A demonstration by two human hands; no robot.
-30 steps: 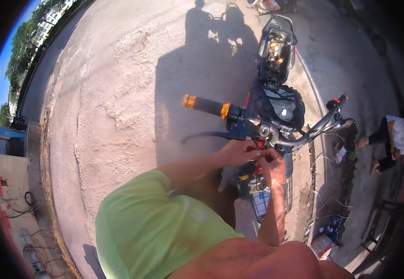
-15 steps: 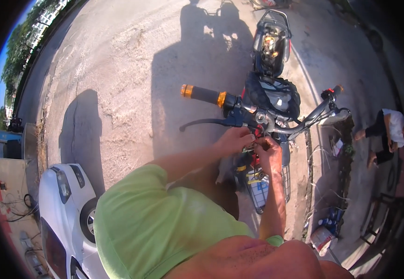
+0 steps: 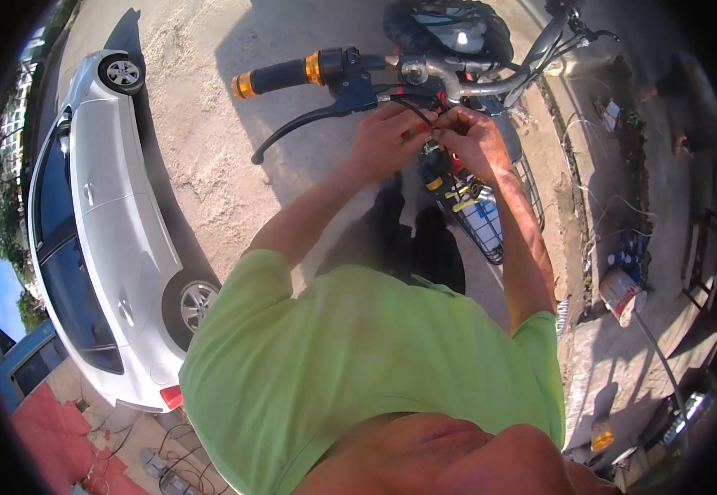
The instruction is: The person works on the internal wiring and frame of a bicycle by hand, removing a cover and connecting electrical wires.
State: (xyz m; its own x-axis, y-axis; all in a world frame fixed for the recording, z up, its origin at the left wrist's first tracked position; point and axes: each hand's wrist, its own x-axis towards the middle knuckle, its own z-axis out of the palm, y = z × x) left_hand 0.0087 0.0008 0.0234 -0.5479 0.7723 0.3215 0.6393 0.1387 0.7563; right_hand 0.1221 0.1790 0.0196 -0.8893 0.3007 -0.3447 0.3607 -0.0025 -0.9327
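Observation:
Both of my hands work close together under the handlebar (image 3: pixel 490 88) of a two-wheeler. My left hand (image 3: pixel 391 139) comes from the left below the black brake lever (image 3: pixel 309 124), its fingertips pinched together. Opposite it, my right hand (image 3: pixel 476 142) pinches with thumb and forefinger. Thin dark wires (image 3: pixel 412 106) run down to the fingertips, which seem to grip them; the fingers hide the ends. A dark grip (image 3: pixel 280 76) with orange rings sits above the lever. Just below the hands, a black wire basket (image 3: pixel 533 191) holds yellow-handled tools and a white-and-blue item.
A silver car (image 3: pixel 119 206) is parked on my left. A dark bag-like cover (image 3: pixel 412 33) lies beyond the handlebar. On the right stand a white-and-red bucket (image 3: pixel 622 295) and a concrete kerb (image 3: pixel 569 157). Cables (image 3: pixel 132 437) lie at the lower left.
My view has shifted, so more of the car and my shirt show and the handlebar sits higher in the picture. Both hands stay together at the wires, fingers still pinched.

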